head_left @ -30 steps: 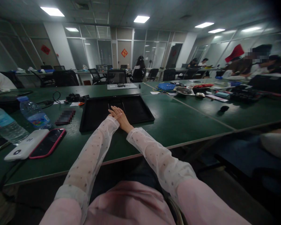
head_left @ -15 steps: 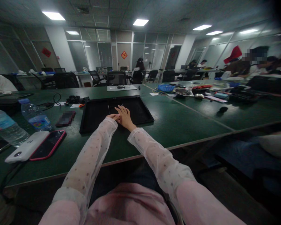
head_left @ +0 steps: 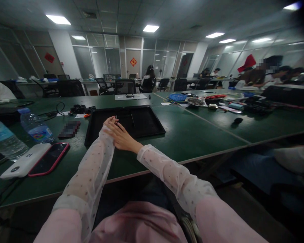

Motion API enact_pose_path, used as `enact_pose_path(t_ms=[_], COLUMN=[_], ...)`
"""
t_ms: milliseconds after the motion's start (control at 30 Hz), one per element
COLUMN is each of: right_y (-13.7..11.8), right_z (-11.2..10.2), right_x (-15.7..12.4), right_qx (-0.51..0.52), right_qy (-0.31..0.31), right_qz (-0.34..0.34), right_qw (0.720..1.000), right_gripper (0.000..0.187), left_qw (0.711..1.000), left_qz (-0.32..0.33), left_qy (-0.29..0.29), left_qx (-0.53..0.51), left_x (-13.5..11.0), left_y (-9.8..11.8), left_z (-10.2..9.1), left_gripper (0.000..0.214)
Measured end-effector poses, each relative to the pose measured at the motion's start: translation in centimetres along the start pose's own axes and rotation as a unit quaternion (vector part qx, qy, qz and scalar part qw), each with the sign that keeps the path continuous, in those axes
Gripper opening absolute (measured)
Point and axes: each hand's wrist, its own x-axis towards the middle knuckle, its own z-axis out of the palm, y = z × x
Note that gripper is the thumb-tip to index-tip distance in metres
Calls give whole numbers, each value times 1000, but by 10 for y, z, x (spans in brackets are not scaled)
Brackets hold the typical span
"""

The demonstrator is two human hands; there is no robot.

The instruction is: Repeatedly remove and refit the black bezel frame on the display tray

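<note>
My left hand [head_left: 108, 121] is over the left half of a shallow black tray [head_left: 149, 125]. My right hand [head_left: 123, 136] lies across it, fingers stretched out over its back and fingers. Only the left fingertips show, so how far that hand is curled is hidden. No object is visible in either hand. Inside the tray one thin pale stick [head_left: 133, 120] lies right of the hands. Another thin pale line [head_left: 116, 117] shows beside the fingertips. Sheer white dotted sleeves cover both forearms.
On the left of the green table [head_left: 182, 141] are water bottles [head_left: 35, 125], a white power bank [head_left: 25, 161] and a red-edged phone [head_left: 49, 158]. A camera-like black object [head_left: 78, 109] sits behind the tray. At right are a blue basket [head_left: 177, 97] and assorted items. Other people sit farther off.
Both hands have moved left over the tray. The right fingers, spread near the tray's middle before, now lie over the left hand. The right-hand stick shows more fully.
</note>
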Motion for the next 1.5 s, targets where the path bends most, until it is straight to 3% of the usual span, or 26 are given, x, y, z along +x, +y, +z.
enact_pose_path(t_ms=[167,300,400,500,567,600,667,733,833,933,1100,1233,1333,1500], right_y=[-55,-111,-150,-156,-131,-111,-56,6,91,145,180,194,203,212], right_z=[-2,-36,-69,-82,-75,-67,-50,-34,-23,-24,-32,-28,-21,-11], right_x=[4,1,-2,-3,-4,-6,-14,-27,-57,-90,-127,-134,-133,-131], right_qx=[17,20,61,156,224,243,249,215,112,5,-88,-31,10,12], right_qy=[-56,-74,-77,-97,-112,-109,-66,2,74,117,122,46,8,-1], right_qz=[-107,-179,-288,-355,-345,-301,-150,18,231,364,509,594,589,552], right_qw=[993,981,953,917,905,916,955,976,964,924,848,803,808,834], right_gripper=[69,71,61,41,31,30,33,38,48,54,60,51,42,44], left_qw=[999,999,990,948,898,874,834,811,830,854,847,839,833,828], left_qz=[-44,12,48,77,75,65,32,-16,-84,-112,-91,-84,-80,-110], left_qy=[24,13,8,19,77,99,125,127,98,57,41,35,26,25], left_qx=[20,51,135,307,427,471,536,571,543,506,523,536,547,550], left_x=[24,38,36,20,5,-2,-13,-18,-14,-8,-9,-12,-10,-5], left_y=[10,5,2,6,9,9,4,-5,-19,-25,-26,-27,-27,-27], left_z=[10,7,-13,-48,-73,-85,-106,-123,-140,-151,-158,-158,-160,-165], left_gripper=[31,32,36,36,36,37,45,63,72,64,54,53,50,57])
